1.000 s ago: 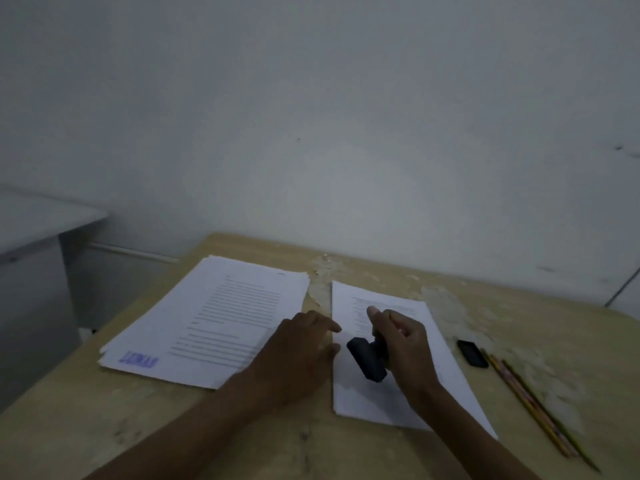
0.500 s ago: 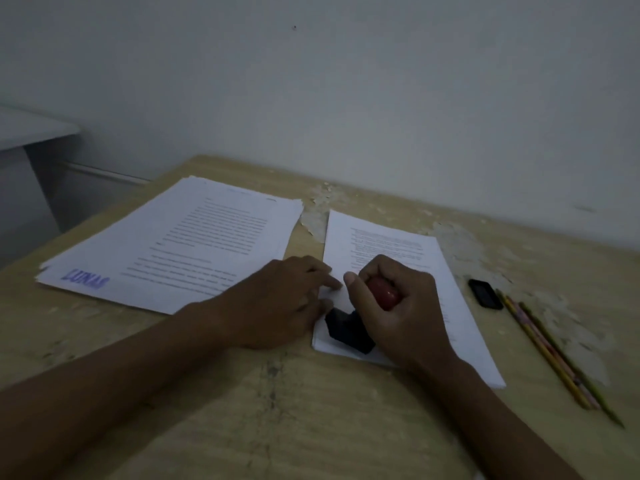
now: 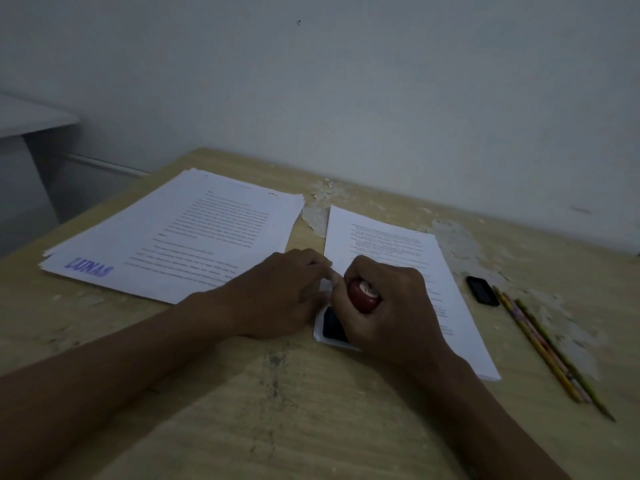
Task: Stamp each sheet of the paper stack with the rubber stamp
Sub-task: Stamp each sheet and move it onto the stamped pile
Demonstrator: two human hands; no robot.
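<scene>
On my feed, a worn wooden table (image 3: 311, 410) with flaking veneer stands against a pale wall (image 3: 346, 98). At left lies the larger stack of printed sheets (image 3: 180, 237), its near corner marked with a blue "LUNAS" stamp (image 3: 89, 267). At right lies the second paper stack (image 3: 391, 244), where the work takes place. The right hand (image 3: 391, 317) is curled tightly round the red knob of the rubber stamp (image 3: 362, 297), whose dark base sits flat on that stack's near-left corner. The left hand (image 3: 280, 292) rests palm down between the two stacks, fingers loosely bent, fingertips touching the edge of the sheet; it grips nothing. Farther right, pencils (image 3: 547, 348) lie side by side near a small black object (image 3: 482, 289).
</scene>
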